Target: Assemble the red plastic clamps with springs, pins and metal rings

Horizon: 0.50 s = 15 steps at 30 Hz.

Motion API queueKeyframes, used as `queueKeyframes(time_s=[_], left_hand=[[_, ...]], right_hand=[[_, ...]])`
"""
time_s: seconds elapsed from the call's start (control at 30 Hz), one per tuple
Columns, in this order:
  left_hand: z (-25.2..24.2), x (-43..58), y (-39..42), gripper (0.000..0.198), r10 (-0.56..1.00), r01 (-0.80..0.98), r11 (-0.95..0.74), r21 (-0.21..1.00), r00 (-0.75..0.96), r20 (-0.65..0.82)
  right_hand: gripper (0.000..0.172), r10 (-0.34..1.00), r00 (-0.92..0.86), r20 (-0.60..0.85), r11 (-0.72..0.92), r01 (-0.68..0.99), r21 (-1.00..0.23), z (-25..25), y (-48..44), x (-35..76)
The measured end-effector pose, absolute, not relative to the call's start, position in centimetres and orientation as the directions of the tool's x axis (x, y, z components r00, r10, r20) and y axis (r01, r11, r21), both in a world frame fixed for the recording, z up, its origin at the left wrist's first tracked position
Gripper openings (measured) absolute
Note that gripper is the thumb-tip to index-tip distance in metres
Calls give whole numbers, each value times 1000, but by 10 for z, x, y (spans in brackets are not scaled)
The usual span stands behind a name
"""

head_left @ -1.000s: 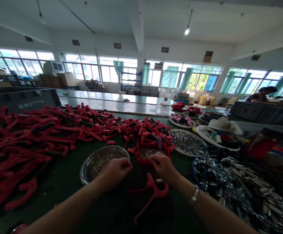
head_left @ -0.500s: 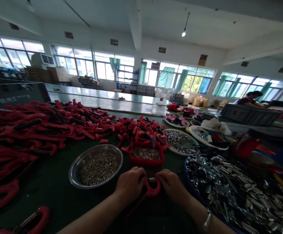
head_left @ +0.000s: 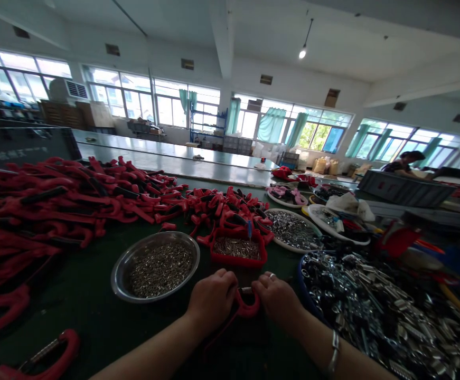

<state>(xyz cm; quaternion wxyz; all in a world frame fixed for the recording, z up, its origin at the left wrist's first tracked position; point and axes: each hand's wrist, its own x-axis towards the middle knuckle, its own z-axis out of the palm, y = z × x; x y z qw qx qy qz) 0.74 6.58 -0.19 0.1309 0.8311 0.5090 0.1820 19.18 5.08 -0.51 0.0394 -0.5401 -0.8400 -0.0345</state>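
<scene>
A curved red piece (head_left: 249, 310) sits low at the front of the bench (head_left: 91, 311), between the worker's two hands, with a short metal spring (head_left: 246, 290) across its open mouth. The left hand (head_left: 214, 296) is curled closed on the left side of it; the right hand (head_left: 278, 298) bunches its fingers against the other side — whether they grip or only press, I cannot tell from here. There is a ring on that right hand and a metal bracelet (head_left: 334, 351) at the wrist.

Just beyond the hands stands a red tray (head_left: 240, 262) of small metal pins, a slim blue-handled tool (head_left: 249, 230) upright in it. To its left is a steel bowl (head_left: 117, 282) full of similar small bits, and near the front left corner lies another red piece (head_left: 72, 348) with a spring on it. A big heap of red parts (head_left: 75, 198) with black grips spreads over the left. On the right, a blue-rimmed tub (head_left: 304, 287) brims with springs and metal fittings — behind it, a white dish (head_left: 299, 251) holds more hardware. Farther back, another person (head_left: 402, 163) bends behind a grey crate (head_left: 406, 189).
</scene>
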Motion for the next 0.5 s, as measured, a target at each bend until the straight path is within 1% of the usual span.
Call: queueKeyframes(time_s=[0.13, 0.2, 0.27, 0.33, 0.37, 0.43, 0.5], left_hand=[[-2, 9, 64, 19, 891, 801, -454, 391, 419, 176], [-2, 8, 64, 20, 895, 796, -446, 409, 408, 182], [-3, 8, 64, 19, 905, 783, -423, 456, 385, 178], [-2, 7, 66, 17, 917, 750, -394, 530, 357, 177], [-1, 7, 67, 16, 921, 722, -383, 576, 347, 178], [1, 8, 71, 17, 920, 620, -361, 697, 358, 158], [4, 11, 74, 21, 909, 445, -296, 845, 403, 106]], right_hand=[[34, 902, -421, 102, 424, 906, -11, -6, 42, 196], [39, 903, -410, 127, 421, 904, -70, -9, 38, 202], [42, 897, -414, 157, 439, 878, -191, -12, 35, 208], [41, 899, -380, 216, 435, 823, -365, -14, 35, 212], [39, 909, -329, 256, 414, 787, -458, -14, 36, 213], [35, 924, -206, 321, 368, 700, -612, -10, 38, 210], [27, 923, -150, 355, 370, 600, -709, -2, 39, 201]])
